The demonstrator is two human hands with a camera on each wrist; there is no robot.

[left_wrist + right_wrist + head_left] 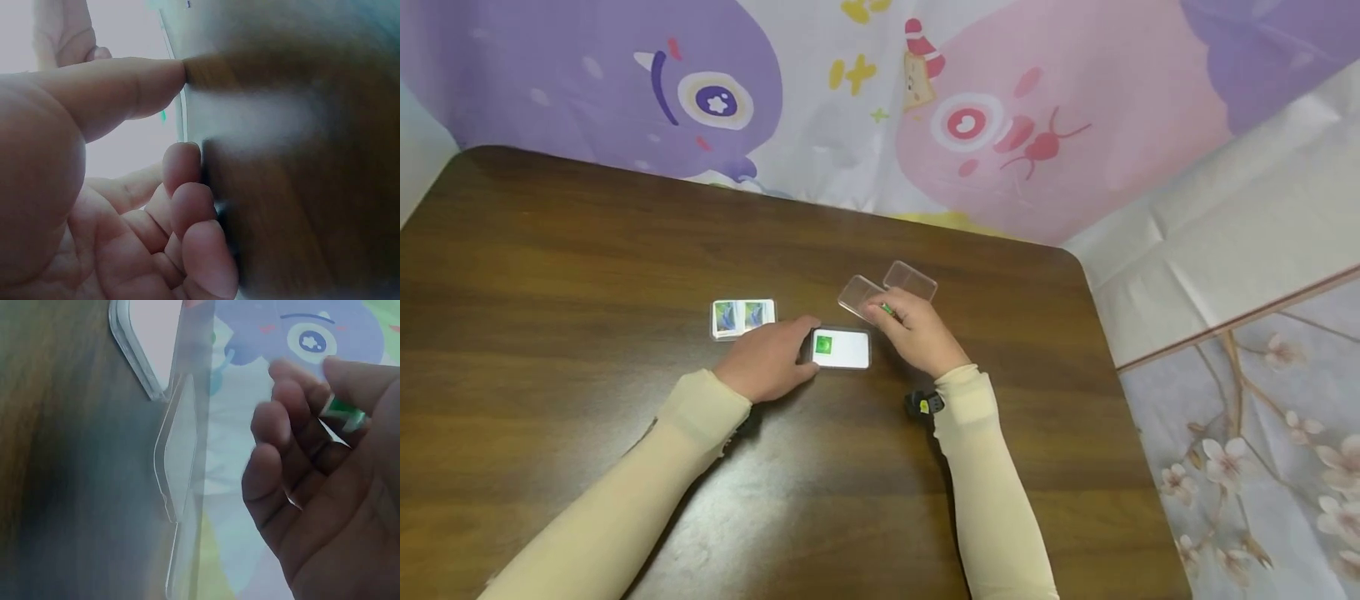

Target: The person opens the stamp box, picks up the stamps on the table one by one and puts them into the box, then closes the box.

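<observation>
In the head view my left hand (771, 354) holds the left edge of a small clear plastic case (870, 350), thumb at the near corner and index finger at the far one. The case lies on the table with a white card (850, 354) inside, and a small green stamp-like square (823, 344) sits at the card's left. Above the table, to the right, my right hand (917, 329) pinches a small green-and-white piece (342, 412) between thumb and fingertips; the fingers partly hide it. Behind that hand lies a clear plastic lid (856, 293).
A second clear lid (913, 279) lies behind the right hand, close to the first. Left of the case, partly behind my left hand, is another case (724, 335) with two blue-green stamp-like pictures. A patterned cloth (850, 150) hangs beyond the table's (587, 250) far edge.
</observation>
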